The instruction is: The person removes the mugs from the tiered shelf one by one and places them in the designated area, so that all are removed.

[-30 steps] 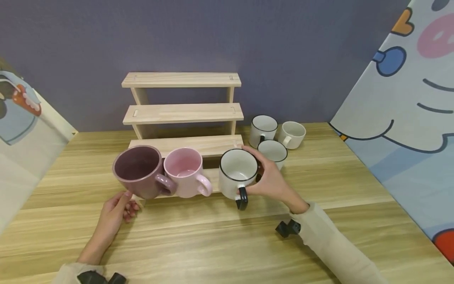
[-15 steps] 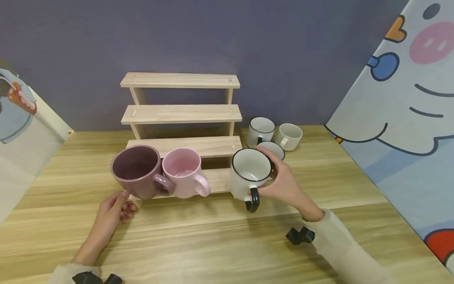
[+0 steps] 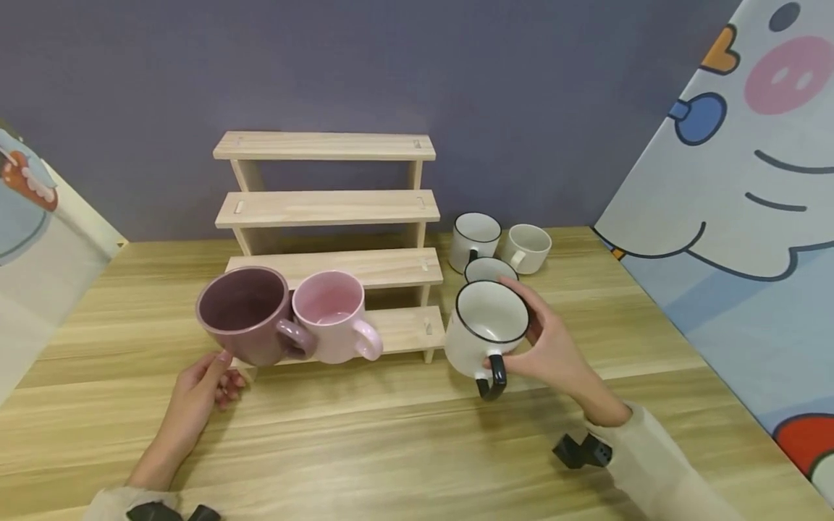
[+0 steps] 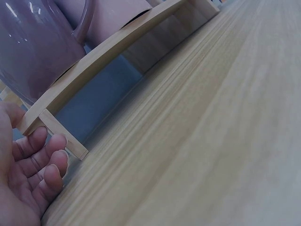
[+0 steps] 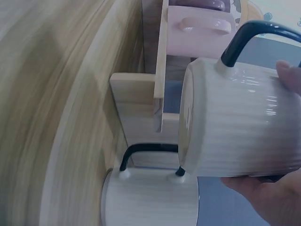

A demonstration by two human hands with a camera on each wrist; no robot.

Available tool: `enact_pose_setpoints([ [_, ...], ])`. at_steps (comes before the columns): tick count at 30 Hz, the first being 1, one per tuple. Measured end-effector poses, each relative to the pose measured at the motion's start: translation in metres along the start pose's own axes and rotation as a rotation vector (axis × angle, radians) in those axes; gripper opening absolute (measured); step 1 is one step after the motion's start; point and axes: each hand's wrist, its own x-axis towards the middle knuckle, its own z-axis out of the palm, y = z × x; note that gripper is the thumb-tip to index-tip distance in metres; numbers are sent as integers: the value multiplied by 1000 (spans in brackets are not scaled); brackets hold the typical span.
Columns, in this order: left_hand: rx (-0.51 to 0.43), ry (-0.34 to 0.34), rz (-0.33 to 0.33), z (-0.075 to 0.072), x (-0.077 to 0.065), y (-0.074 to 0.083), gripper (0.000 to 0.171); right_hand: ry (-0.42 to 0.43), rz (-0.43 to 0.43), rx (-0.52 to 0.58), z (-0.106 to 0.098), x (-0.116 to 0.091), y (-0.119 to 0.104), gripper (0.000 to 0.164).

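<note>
My right hand (image 3: 554,351) grips a white mug (image 3: 469,347) with a black rim and black handle by its side, tilted toward me, off the right end of the tiered wooden shelf (image 3: 326,210). In the right wrist view the mug (image 5: 244,117) is raised above the table. On the lowest tier stand a large purple mug (image 3: 254,344) and a pink mug (image 3: 335,340), handles turned to the right. At the tier's left end, my left hand (image 3: 198,394) pinches the board's corner, thumb on top and curled fingers (image 4: 49,162) below.
Behind the held mug, right of the shelf, stand two more black-rimmed white mugs (image 3: 474,233) and a small cream cup (image 3: 526,250). A grey-blue wall (image 3: 521,108) rises behind the wooden table (image 3: 365,449). Cartoon-printed panels (image 3: 749,217) flank both sides.
My right hand has moved the white mug rightward and toward me, from in front of the lowest tier to past its right end. My left hand stays at the shelf corner.
</note>
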Motion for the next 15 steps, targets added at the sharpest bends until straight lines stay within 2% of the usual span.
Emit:
enact_pose_setpoints([
  [5, -40, 4, -2, 1, 0, -1, 30, 30, 7, -13, -10, -7, 2, 100],
  [15, 11, 7, -1, 0, 1, -2, 30, 94, -2, 16, -28, -15, 12, 97],
])
